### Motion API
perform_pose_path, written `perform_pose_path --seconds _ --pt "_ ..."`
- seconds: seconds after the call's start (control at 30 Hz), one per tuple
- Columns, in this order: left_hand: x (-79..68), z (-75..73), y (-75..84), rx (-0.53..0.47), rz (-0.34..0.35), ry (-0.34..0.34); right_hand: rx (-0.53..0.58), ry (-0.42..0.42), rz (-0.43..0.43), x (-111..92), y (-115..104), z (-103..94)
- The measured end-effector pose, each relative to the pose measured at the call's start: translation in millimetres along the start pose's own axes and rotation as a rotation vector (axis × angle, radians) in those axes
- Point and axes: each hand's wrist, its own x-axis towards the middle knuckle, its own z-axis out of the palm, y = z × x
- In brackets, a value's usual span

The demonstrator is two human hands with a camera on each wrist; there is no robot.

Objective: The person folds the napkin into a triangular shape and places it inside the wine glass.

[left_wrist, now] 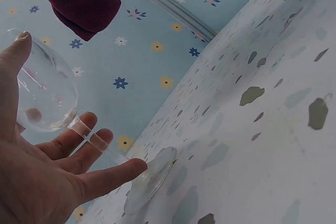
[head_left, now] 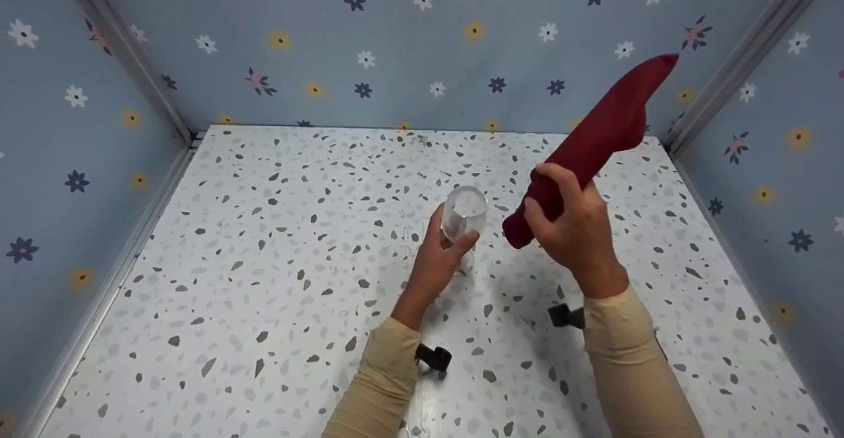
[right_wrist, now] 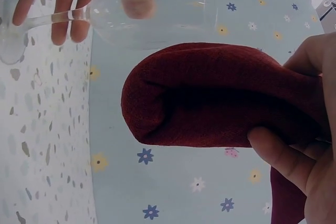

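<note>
A clear stemmed wine glass (head_left: 465,204) is gripped by my left hand (head_left: 440,256), thumb and fingers on either side of its bowl. In the left wrist view its stem (left_wrist: 86,134) runs past my spread lower fingers, and the round foot (left_wrist: 152,179) is close over the table. My right hand (head_left: 572,227) holds a dark red sock-shaped cloth (head_left: 597,128) near its lower end, between thumb and fingers. The long part of that cloth points up and away to the right. Its folded end (right_wrist: 157,98) faces the glass in the right wrist view, a short gap from the bowl.
Beneath both hands lies a white speckled tabletop (head_left: 264,280). Blue flower-patterned panels (head_left: 395,42) enclose it at the back and both sides, joined by grey metal corner posts (head_left: 125,49). Black camera mounts (head_left: 435,359) stick out from the tan sleeves (head_left: 379,378).
</note>
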Motion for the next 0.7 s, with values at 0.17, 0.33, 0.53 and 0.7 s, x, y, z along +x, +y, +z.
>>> perform_pose_path --seconds 0.17,0.33,0.53,0.7 --pt "-2.8 -1.7 4.1 0.008 0.006 -0.001 0.031 0.004 0.003 7.8 -1.1 1.9" --pt "-2.8 -2.6 5.5 0.025 -0.002 -0.002 0.050 0.013 0.011 11.0 -0.9 2.1" --pt "2.6 -2.3 -4.1 0.035 0.001 -0.009 0.076 0.054 -0.002 13.1 -0.7 0.6" --pt "12.0 -0.1 -25.4 0.044 0.011 0.003 0.102 0.108 -0.009 16.0 -0.6 1.3"
